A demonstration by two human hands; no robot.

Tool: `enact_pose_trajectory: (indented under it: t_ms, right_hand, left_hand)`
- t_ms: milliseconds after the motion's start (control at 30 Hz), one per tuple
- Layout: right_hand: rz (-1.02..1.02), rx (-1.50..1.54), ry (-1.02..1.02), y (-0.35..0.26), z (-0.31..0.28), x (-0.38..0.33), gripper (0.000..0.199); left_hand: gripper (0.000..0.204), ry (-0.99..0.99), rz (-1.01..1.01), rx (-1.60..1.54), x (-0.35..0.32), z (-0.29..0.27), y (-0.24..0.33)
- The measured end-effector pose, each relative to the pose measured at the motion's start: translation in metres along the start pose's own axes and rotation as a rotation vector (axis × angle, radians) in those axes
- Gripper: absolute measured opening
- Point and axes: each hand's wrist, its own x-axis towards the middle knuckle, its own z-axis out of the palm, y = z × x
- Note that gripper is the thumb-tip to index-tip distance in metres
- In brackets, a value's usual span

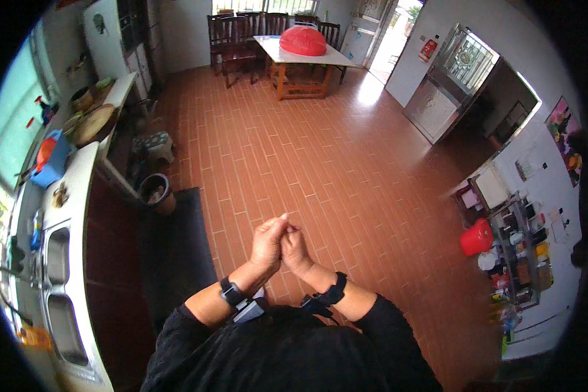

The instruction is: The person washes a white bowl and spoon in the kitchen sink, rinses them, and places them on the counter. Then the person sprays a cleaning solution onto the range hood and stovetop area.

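My left hand [268, 242] and my right hand [295, 249] meet in front of my body, above the tiled floor. Both are closed, with the fingers curled in and the knuckles touching. Nothing sticks out from between them; what they hold, if anything, is hidden inside the fingers. Around my left wrist sits a black strap [230, 291] with a small grey box [248, 310] near it. My right wrist carries a black strap [336, 289] too. Black sleeves reach down to both forearms.
Along the left runs a counter with a double steel sink [67, 330], a blue basket [51, 162] and a dark bin [157, 192] below. A dark mat [176, 261] lies beside it. Far ahead, a table [274, 51] bears a red dome cover [303, 41]. A cluttered shelf [526, 255] and red bucket [477, 237] stand right.
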Motion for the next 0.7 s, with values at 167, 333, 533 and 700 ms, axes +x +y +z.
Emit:
enact_pose_trajectory:
  t_ms: [167,333,533,700]
  right_hand:
    - [0.113,-0.417,0.162,-0.001,-0.129,0.092,0.021]
    - [0.214,-0.054,0.387,0.036,-0.271,0.153,0.04]
    - [0.088,0.826,0.193,0.105,-0.399,0.309,0.052]
    - [0.227,0.569,0.203,0.144,-0.472,0.45,0.044]
  left_hand:
    - [0.039,-0.217,-0.433,0.04,0.156,0.093,-0.012]
    - [0.033,-0.236,-0.361,0.074,0.298,0.17,-0.047]
    - [0.04,-0.632,-0.779,-0.15,0.47,0.256,-0.107]
    - [0.025,-0.294,-0.358,-0.144,0.613,0.316,-0.17]
